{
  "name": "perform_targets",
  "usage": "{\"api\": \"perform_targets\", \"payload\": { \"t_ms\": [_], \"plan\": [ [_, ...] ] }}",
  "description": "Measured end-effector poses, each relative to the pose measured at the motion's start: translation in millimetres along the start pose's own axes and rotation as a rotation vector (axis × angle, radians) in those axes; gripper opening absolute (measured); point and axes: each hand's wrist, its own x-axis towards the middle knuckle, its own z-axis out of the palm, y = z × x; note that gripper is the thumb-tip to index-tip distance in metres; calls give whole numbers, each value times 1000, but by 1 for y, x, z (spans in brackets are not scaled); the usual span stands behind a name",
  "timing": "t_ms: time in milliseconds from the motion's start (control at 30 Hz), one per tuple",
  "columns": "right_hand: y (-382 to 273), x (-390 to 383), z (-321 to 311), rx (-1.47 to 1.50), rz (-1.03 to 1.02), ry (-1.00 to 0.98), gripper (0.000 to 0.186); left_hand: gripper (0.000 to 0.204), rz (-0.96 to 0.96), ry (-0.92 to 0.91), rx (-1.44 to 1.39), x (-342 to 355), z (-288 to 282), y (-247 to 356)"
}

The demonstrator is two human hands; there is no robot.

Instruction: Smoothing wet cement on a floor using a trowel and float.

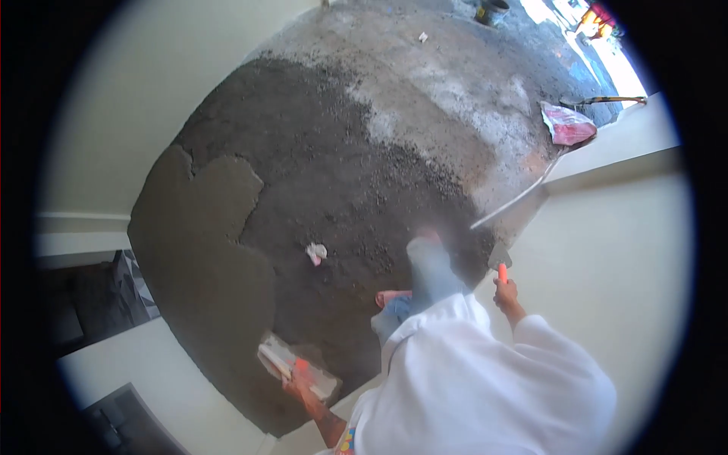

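Observation:
My left hand (298, 387) is closed around the handle of a flat rectangular finishing trowel (277, 352), its pale blade smeared with mortar. The blade is at the near edge of smooth wet mortar (205, 258), which covers the left part of the floor. Off to the right, my right hand (506, 296) grips the orange handle of a small pointing trowel (500, 256). That blade points away from me, close to the right wall, and I cannot tell whether it touches anything. Rough dark mortar (326, 174) spreads between and beyond my hands.
A crumpled pale scrap (316, 253) lies on the rough mortar. Farther right are a white and red sack (567, 123), a long-handled tool (607, 99) and a white strip (516, 199) along the wall. A dark bucket (492, 10) stands at the far end. Walls flank both sides.

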Motion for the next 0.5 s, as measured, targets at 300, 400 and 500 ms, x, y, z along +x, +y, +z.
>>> {"api": "perform_targets", "payload": {
  "t_ms": [300,400,500],
  "plan": [
    [-138,106,-45,43,-147,-70,45,42,82,-8,-124,-113,84,140],
    [-139,168,-56,22,-289,-108,46,40,105,-63,-58,-162,119,203],
    [-135,218,-62,-5,-373,-160,49,38,95,-97,22,-206,140,243]
  ]
}}
